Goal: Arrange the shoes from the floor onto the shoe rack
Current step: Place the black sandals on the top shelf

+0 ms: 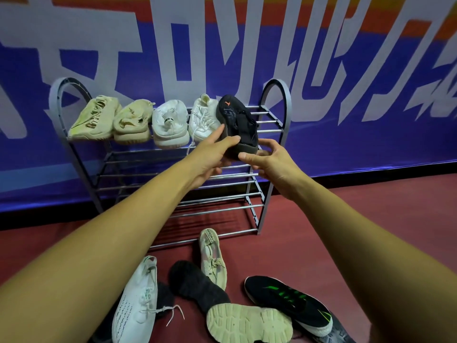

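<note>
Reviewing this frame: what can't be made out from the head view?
- Head view: black shoe, near end covered by the left hand and right hand; whether the right hand grips or only touches it is unclear.
- Head view: white shoe and upturned pale sole, cut off by the bottom edge.
- Head view: shoe rack, lower shelves at left hidden by the left forearm.

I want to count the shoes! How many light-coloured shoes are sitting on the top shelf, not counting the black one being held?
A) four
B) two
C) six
A: two beige shoes and two white shoes sit in a row on the top shelf of the shoe rack, beside the black shoe that the left hand holds.
</note>
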`<state>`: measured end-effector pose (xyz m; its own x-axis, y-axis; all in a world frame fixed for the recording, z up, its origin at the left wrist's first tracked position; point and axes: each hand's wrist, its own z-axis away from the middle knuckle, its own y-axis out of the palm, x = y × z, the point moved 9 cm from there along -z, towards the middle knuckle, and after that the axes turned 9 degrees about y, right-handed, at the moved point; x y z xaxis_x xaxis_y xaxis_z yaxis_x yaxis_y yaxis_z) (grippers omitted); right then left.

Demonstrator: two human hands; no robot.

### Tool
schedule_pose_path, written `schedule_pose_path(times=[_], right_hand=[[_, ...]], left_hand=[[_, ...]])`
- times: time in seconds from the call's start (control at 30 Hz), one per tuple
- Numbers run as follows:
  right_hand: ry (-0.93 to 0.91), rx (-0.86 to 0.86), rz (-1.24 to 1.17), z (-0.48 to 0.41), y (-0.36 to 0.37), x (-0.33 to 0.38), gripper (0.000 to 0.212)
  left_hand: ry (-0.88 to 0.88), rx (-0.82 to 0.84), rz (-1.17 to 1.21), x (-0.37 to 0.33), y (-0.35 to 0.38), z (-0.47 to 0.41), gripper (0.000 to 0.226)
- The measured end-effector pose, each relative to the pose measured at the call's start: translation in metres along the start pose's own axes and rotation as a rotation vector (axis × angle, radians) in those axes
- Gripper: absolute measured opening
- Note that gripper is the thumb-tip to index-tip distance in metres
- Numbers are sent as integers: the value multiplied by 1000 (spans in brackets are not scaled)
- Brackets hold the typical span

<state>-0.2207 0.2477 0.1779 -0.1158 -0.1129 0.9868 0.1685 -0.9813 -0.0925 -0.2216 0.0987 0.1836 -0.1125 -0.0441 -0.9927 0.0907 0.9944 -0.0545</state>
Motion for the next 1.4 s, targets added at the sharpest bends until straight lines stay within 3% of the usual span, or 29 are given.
schedule_pose_path(times=[0.2,0.43,0.87,1.0,1.17,1.3,1.4], right_hand=[[-71,-62,-70,-3,-5,17,63],[-69,-122,-135,-11,-7,10,62],[-50,-222,-155,-21,-13,4,56],[-38,-230,-201,-22,-12,3,58],[-58,-271,-302,-18,-13,8,54],[-29,-233,-247,-17,1,3,61],[26,-232,-263,-18,9,-7,67]], left_hand=[[67,-46,92,-8,4,-19,47],[35,-61,66,5,8,-32,70],[92,-60,-135,7,7,-36,63],[173,-149,-165,0,-12,-27,47],[154,-381,-56,10,-52,-19,31],[143,-453,-30,13,-63,-14,17],[145,-516,-29,14,-61,-10,18]])
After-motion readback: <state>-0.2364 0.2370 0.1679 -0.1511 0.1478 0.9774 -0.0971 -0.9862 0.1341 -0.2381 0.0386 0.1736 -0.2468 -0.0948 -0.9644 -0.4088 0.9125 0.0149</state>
